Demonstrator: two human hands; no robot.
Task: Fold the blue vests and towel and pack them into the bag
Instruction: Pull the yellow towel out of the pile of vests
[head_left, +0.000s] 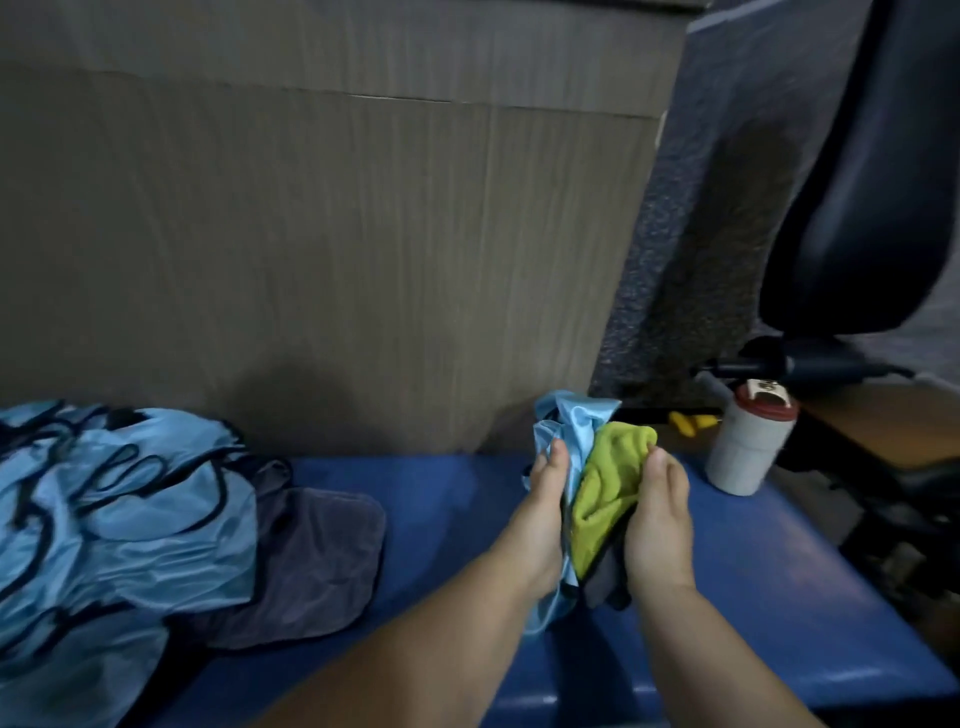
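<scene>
My left hand (543, 512) grips a bunched light-blue vest (569, 423) held upright over the blue bench (457, 519). My right hand (657, 525) grips a yellow-green towel (610, 488) pressed against that vest, with a dark grey cloth (605, 582) hanging below it. At the left lies a crumpled heap of light-blue vests with black trim (114, 519), partly covering a dark grey towel (311, 561). I see no bag that I can tell apart from the cloth.
A white bottle with a red cap (745, 447) stands at the bench's right end. A brown cardboard wall (311, 234) rises behind the bench. A dark office chair (878, 208) stands at the right, and a small yellow object (688, 421) lies behind the bench.
</scene>
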